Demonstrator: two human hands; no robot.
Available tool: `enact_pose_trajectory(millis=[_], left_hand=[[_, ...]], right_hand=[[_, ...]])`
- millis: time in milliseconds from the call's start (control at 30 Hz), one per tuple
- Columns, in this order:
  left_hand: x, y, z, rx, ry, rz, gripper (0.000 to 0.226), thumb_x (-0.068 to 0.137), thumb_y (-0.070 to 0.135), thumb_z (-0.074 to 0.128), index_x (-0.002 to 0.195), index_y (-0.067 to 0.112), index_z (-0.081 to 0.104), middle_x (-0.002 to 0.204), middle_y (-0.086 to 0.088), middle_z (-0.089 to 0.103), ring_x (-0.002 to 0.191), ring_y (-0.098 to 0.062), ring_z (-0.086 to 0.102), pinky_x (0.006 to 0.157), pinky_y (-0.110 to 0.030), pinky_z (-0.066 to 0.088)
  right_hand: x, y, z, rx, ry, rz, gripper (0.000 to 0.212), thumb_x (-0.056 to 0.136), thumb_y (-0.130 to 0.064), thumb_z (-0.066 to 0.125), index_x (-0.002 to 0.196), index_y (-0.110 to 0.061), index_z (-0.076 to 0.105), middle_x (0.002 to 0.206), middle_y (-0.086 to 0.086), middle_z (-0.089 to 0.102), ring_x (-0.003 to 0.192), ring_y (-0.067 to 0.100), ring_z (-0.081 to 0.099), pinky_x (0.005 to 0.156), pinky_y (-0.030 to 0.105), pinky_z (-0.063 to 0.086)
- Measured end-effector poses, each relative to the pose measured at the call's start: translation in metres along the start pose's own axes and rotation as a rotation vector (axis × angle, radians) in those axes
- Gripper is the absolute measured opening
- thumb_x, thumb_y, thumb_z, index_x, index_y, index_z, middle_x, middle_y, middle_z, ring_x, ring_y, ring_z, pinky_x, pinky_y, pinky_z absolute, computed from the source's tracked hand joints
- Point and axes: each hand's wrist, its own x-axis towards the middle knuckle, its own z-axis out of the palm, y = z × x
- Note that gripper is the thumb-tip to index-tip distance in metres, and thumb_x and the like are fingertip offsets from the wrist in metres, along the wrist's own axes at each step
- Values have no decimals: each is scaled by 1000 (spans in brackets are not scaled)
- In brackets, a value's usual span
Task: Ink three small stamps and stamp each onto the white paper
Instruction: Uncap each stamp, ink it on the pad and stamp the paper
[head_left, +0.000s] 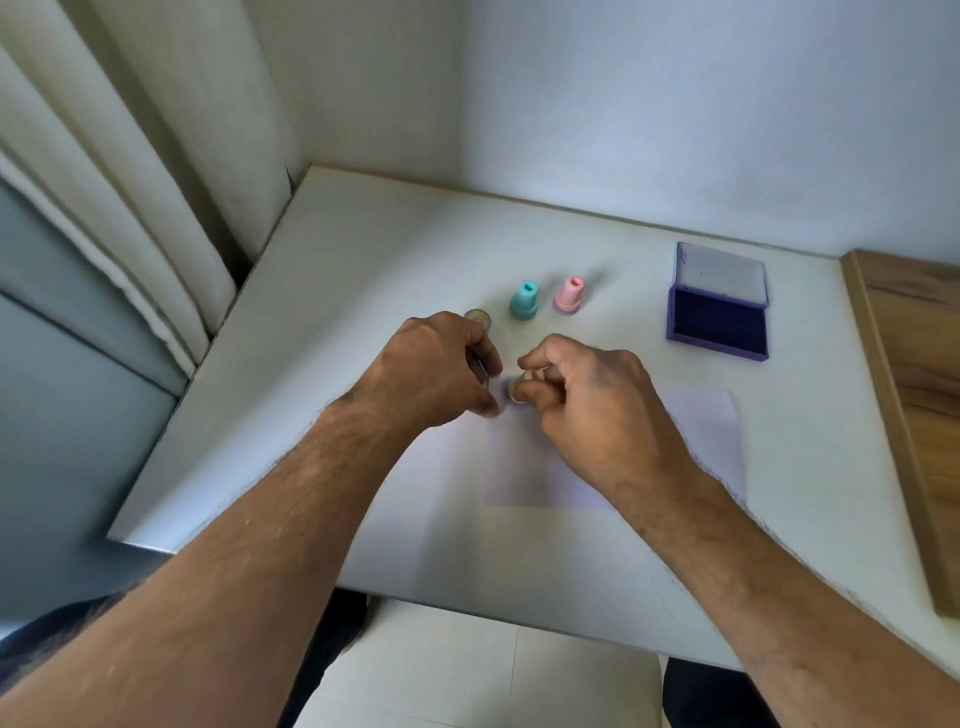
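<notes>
Pinching a small stamp (514, 391) between right fingers (532, 387), left hand (441, 364) beside

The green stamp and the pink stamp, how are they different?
The green stamp is teal, and the pink stamp is light pink. The green stamp stands nearer the hands; the pink stamp stands nearer the open purple ink pad. They share the same small bottle-like shape, both upright on the white table, both untouched.

No text, label or number is legible on anything here.
</notes>
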Motion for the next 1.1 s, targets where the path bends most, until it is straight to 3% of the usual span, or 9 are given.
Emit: enact_pose_trajectory(millis=[100, 200, 333, 500, 667, 900, 1100], left_hand=[[-2, 2, -3, -17, -18, -12, 32, 68, 17, 89, 94, 23, 73, 82, 9, 70, 72, -6, 60, 53, -14, 40], [-5, 5, -8, -76, -11, -32, 36, 65, 15, 91, 95, 23, 73, 83, 10, 69, 75, -8, 62, 54, -15, 41], [-8, 11, -17, -199, 82, -52, 34, 65, 11, 91, 93, 20, 74, 87, 4, 72, 77, -13, 67, 55, -17, 44], [-8, 21, -18, -218, 136, -71, 33, 66, 14, 91, 93, 22, 73, 89, 5, 72, 70, -7, 63, 47, -15, 40], [2, 28, -12, -197, 209, -64, 31, 67, 12, 89, 90, 23, 72, 93, 2, 72, 76, -12, 66, 47, -15, 41], [19, 26, -5, -169, 307, -51, 31, 68, 13, 89, 92, 25, 72, 91, 4, 71, 86, -12, 69, 59, -15, 47], [29, 22, -3, 89, 348, -11, 50, 68, 24, 89, 113, 30, 68, 117, 3, 62, 106, -17, 59, 79, -26, 46]], right_hand=[[-1, 2, -12, 276, 92, 180, 16, 84, -23, 73, 100, -23, 73, 84, -5, 75, 76, 6, 70, 75, 16, 55], [0, 3, -25, 672, 177, 377, 15, 87, -16, 70, 101, -19, 73, 85, 1, 76, 77, 15, 74, 78, 30, 60], [-9, -1, -35, 947, 208, 540, 10, 89, -7, 68, 96, -12, 73, 82, 7, 73, 77, 19, 72, 73, 31, 61], [-23, -1, -40, 1063, 225, 637, 8, 88, -7, 70, 90, -13, 73, 78, 8, 75, 76, 20, 73, 74, 34, 61], [-21, 1, -40, 1167, 233, 696, 10, 87, -7, 69, 95, -12, 73, 84, 10, 77, 81, 24, 76, 74, 34, 62], [-3, 14, -31, 1241, 187, 727, 12, 89, -7, 67, 99, -9, 72, 87, 13, 76, 82, 24, 76, 72, 34, 62], [16, 24, -30, 1320, 171, 664, 8, 89, -7, 67, 95, -6, 72, 80, 13, 71, 76, 23, 72, 71, 32, 60]])
